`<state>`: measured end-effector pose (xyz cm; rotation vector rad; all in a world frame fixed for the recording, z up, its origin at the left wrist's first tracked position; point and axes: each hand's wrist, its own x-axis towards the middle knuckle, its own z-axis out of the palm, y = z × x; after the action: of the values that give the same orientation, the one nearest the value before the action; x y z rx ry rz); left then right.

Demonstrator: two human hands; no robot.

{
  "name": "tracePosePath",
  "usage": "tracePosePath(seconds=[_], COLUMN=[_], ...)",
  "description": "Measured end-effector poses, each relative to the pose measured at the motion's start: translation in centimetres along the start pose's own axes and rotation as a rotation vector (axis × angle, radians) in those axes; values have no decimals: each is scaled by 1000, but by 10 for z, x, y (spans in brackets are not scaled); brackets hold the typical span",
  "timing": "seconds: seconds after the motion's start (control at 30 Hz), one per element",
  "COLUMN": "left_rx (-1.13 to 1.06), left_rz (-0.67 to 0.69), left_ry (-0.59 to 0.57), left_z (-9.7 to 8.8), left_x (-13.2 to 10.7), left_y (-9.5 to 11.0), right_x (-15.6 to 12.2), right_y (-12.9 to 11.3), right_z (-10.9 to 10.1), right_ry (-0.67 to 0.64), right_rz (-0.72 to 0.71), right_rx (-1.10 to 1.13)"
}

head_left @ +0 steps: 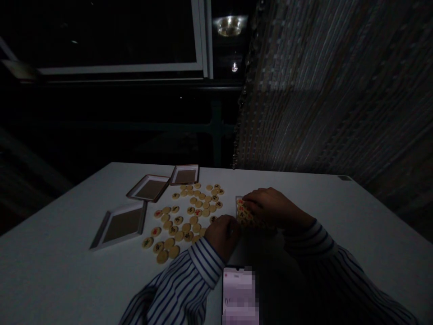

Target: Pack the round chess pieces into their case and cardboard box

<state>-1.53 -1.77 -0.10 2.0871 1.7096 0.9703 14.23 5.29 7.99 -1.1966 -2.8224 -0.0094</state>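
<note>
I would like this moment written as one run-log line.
left hand: between loose pieces and box holding pieces, grip unclear | right hand: over box, grip unclear | phone: screen lit | shallow trays: on table

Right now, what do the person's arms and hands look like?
The left sleeve and right sleeve are long and pale with dark blue stripes, the right one mostly shadowed. The left hand and right hand wear no gloves.
</note>
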Motion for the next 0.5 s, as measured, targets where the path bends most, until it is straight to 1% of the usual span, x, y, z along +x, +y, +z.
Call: tracePosePath(seconds=[0.13,0.2,0.27,0.33,0.43,0.5], left_rx=[38,48,57,69,84,83], left_rz=[16,20,30,30,7,-2], left_ry=[-13,-8,-11,-22,-60,-116], left_z=[-1,-1,-1,-1,0,-1], left_x=[0,-1,-1,-2,-1,1], left_y=[3,3,4,4,4,4], right_x=[3,6,8,9,7,4], right_y=[-1,1,5,9,10,9], right_z=[4,8,13,17,17,13], right_ry=[-43,-38,-72,-79,-73,-51], right_rz=[-30,-38,-25,-17,-19,-11], right_rx=[16,13,-2,-3,2,-10])
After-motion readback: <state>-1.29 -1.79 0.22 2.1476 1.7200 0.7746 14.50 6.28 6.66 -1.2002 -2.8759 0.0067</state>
